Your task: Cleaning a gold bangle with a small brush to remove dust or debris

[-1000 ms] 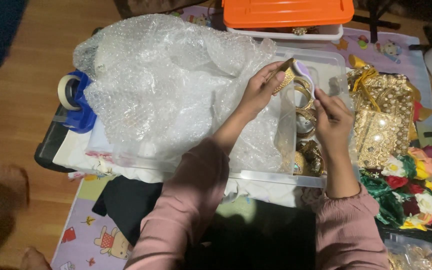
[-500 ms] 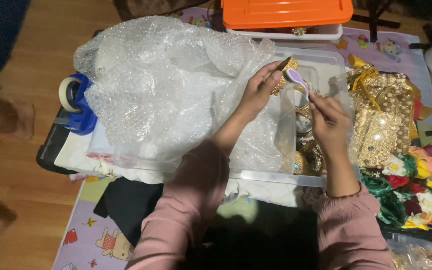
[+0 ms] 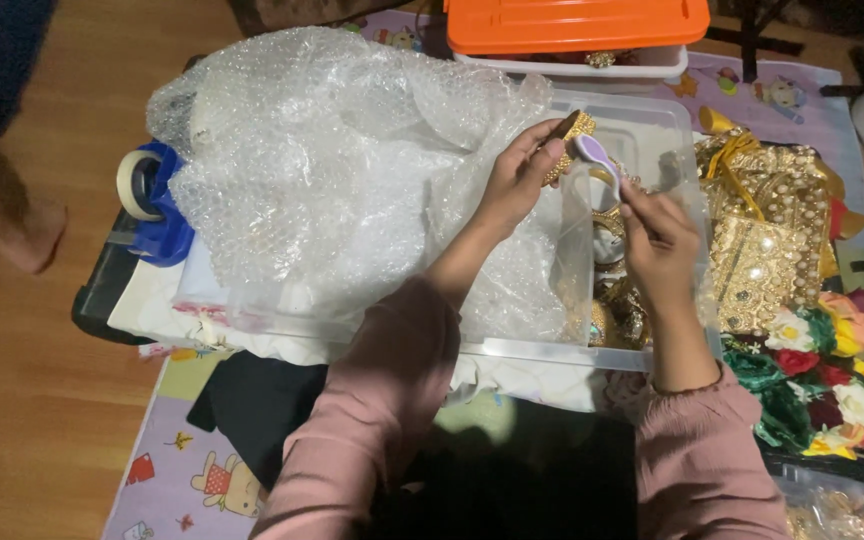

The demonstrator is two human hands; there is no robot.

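A: Report the held item and its position.

B: I see a gold ornament [image 3: 574, 135] held above the far edge of the clear bin [image 3: 672, 130], over its right compartment. A small lilac tool [image 3: 594, 152] touches it from the right.

A: State of the left hand?

B: My left hand [image 3: 517, 180] is closed on the ornament, fingertips pinching its lower side, thumb underneath.

A: State of the right hand?

B: My right hand [image 3: 660, 240] is curled into a pinch on the handle of the lilac tool. The tool's rounded head points up and left toward the ornament. Both hands are close together, over the bin.

A: Contents of the bin?

B: More gold jewellery [image 3: 617, 310] lies in the right compartment, below the hands. Bubble wrap [image 3: 332, 170] fills and overflows the left part.

A: Surroundings?

B: An orange-lidded box [image 3: 577, 25] stands just beyond the bin's far edge. Gold fabric [image 3: 767, 230] lies beside the bin's right edge, with fabric flowers [image 3: 832, 360] nearer me. A tape dispenser [image 3: 152, 200] sits off the left edge. Another person's bare foot [image 3: 12, 215] stands on the wooden floor [image 3: 22, 400], well apart.
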